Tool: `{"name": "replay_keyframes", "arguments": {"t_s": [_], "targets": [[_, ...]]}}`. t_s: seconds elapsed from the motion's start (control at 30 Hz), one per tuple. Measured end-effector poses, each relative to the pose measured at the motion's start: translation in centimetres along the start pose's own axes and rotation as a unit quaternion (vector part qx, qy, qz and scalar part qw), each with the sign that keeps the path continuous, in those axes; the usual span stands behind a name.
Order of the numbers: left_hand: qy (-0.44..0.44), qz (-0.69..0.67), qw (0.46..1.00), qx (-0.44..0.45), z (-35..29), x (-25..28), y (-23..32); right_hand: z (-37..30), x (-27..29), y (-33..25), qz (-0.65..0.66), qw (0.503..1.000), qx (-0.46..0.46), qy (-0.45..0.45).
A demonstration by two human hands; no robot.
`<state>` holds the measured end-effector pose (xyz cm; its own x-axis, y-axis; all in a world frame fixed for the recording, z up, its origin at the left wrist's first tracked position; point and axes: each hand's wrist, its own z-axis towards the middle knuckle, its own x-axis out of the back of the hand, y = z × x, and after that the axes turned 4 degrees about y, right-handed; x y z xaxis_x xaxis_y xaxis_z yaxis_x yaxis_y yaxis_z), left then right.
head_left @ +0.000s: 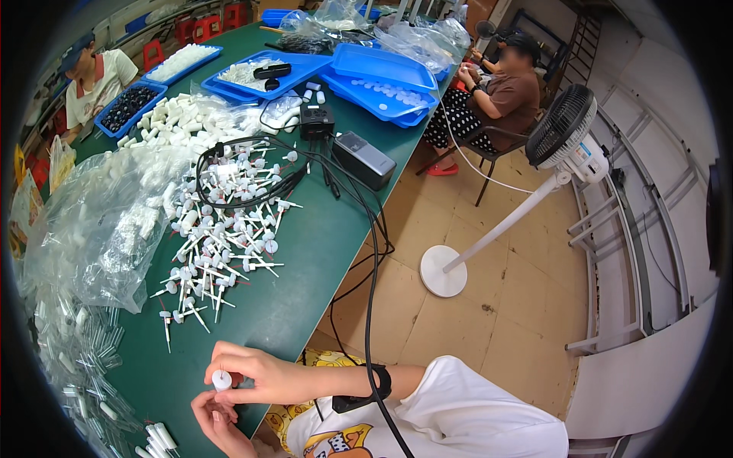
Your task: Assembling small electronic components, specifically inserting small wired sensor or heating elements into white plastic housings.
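Between the thumb and fingers of my right hand is a small white plastic cylinder with a round top. Right below it, my left hand curls its fingers around the lower part, which they mostly hide. Ahead on the green table lies a loose pile of white stemmed pieces with round pale discs and thin reddish bits. Several white tubes sit just left of my left hand. Clear plastic tubes, some with white parts, are heaped along the left side.
A black cable crosses over my right wrist, running from a grey box. Beyond are a plastic bag, white cylinders and blue trays. A standing fan is at right; two people sit farther off.
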<state>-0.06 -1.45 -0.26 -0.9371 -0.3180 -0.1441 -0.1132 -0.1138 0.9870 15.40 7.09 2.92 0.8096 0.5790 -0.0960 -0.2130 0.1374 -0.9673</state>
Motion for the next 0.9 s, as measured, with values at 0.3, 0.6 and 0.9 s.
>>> {"name": "replay_keyframes", "arguments": {"t_s": [0.3,0.6,0.9], "targets": [[-0.086,0.195,0.975,-0.057,-0.2,0.4,0.1,0.0,-0.5,0.3,0.006,1.000,0.024,0.014],[-0.074,0.168,0.981,-0.059,-0.1,1.8,-3.1,0.2,-1.4,1.8,0.005,0.997,0.081,0.011],[-0.040,0.196,0.978,-0.058,-0.1,1.4,-2.5,0.0,-1.2,1.5,0.015,0.998,0.063,0.003]]}}
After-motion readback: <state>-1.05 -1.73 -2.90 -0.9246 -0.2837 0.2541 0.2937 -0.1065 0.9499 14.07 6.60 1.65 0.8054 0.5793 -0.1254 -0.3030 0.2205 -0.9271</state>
